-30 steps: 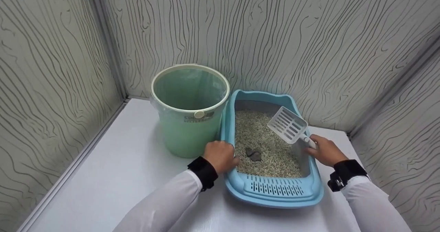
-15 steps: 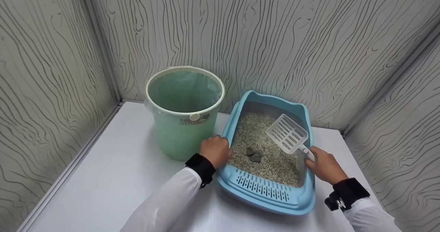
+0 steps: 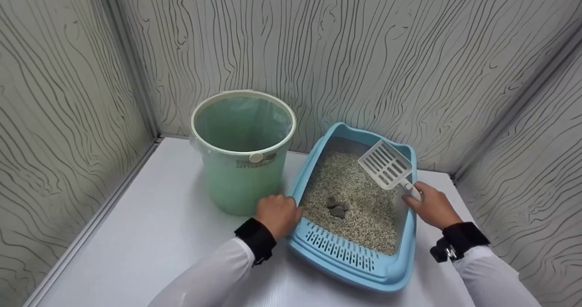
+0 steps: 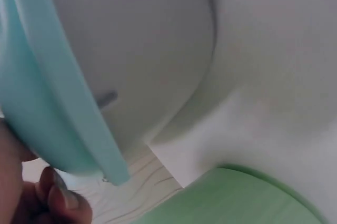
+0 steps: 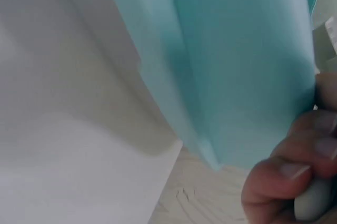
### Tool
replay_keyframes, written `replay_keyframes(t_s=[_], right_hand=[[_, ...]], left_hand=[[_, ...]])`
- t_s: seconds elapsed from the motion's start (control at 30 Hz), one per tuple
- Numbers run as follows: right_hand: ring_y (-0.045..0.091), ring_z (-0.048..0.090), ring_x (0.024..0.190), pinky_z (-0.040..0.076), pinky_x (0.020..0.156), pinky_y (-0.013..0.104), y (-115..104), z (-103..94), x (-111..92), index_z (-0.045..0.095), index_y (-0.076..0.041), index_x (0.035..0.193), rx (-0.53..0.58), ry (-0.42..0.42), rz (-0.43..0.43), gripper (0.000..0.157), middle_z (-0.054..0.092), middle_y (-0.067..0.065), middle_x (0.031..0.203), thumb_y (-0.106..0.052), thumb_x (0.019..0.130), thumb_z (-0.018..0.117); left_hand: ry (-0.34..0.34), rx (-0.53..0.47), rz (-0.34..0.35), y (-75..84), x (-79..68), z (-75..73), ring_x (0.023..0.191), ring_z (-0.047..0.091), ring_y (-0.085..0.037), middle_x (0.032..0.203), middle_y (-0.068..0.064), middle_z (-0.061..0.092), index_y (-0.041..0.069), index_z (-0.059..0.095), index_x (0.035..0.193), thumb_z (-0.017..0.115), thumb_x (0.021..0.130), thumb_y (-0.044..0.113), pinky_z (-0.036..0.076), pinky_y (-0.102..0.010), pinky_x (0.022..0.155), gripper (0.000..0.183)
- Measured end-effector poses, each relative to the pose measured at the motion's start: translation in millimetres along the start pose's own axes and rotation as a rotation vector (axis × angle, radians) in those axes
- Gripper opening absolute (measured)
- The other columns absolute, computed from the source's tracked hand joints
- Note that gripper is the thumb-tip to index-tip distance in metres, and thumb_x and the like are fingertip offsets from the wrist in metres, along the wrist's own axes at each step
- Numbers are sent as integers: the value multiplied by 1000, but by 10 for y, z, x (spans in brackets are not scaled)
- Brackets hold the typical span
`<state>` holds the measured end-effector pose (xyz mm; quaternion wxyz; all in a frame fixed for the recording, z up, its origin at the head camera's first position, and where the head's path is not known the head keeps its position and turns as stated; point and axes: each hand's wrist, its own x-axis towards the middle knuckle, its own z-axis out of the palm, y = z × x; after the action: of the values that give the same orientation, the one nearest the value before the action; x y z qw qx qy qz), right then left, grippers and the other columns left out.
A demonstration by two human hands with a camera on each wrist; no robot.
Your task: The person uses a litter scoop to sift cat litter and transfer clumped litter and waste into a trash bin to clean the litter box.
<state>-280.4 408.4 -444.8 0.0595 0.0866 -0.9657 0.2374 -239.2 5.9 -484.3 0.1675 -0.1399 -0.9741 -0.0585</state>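
A blue litter box [image 3: 350, 264] stands angled on the white table, holding pale granular litter [image 3: 363, 225] with a small grey clump [image 3: 337, 208] in it. My left hand [image 3: 278, 216] is at its left rim, fingers curled, the thumb reaching over the edge. In the left wrist view, those fingers [image 4: 69, 203] lie close against the blue rim [image 4: 68, 87]. My right hand [image 3: 434, 205] grips the handle of a white slotted litter scoop [image 3: 386, 163] beside the right rim. The scoop's head hangs over the litter, nothing visible on it. Right fingers [image 5: 279, 182] curl round the handle.
A green bin [image 3: 245, 179] with a pale rim and clear liner stands left of the litter box, its front facing me. Wood-patterned panels [image 3: 318, 47] enclose the white table [image 3: 150, 234] at the back and both sides.
The litter box has turned, its front swinging left and its back right, away from the bin. My left hand has moved slightly left and toward me. The scoop stays in my right hand.
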Motion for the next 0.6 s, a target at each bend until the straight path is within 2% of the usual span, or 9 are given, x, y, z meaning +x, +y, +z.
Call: replay_keyframes(t_s=[0.07,0.13,0.23,0.37,0.47,0.6], right_hand=[[44,73,102,58,82,51,57,-55,128,64,1,127,-16,-3,-14,35,71,31,120,-22,101,68],[47,71,106,56,87,57,102,-91,227,64,1,128,-33,-1,-26,36,71,31,121,-22,101,67],[43,72,96,55,83,54,148,-99,316,66,1,124,-46,8,-31,31,72,28,113,-20,101,66],[25,59,72,46,67,39,165,-64,324,63,-1,109,-28,23,-1,19,67,17,90,-16,99,62],[20,51,65,40,63,35,174,-38,284,59,-1,106,-4,29,34,15,59,10,80,-14,99,60],[20,48,65,39,63,36,177,-11,233,56,-1,104,19,40,58,14,54,9,78,-13,99,61]], left_hand=[[-29,-18,17,23,-82,-38,46,51,-19,53,-1,54,18,43,54,61,100,51,37,-37,42,59],[-30,-32,33,55,-154,-55,44,47,-18,51,1,49,20,35,53,61,99,49,32,-36,40,61],[7,-39,45,93,-221,-42,42,43,-16,49,2,44,21,31,53,64,97,43,29,-35,39,59],[8,-9,36,100,-242,-16,44,46,-17,52,1,50,19,39,54,62,99,38,35,-35,40,54],[-16,17,49,83,-239,-10,47,52,-18,56,0,57,17,48,57,60,101,40,42,-38,41,51],[-16,34,61,37,-238,14,48,55,-19,59,-1,59,16,54,61,59,103,44,45,-38,43,51]])
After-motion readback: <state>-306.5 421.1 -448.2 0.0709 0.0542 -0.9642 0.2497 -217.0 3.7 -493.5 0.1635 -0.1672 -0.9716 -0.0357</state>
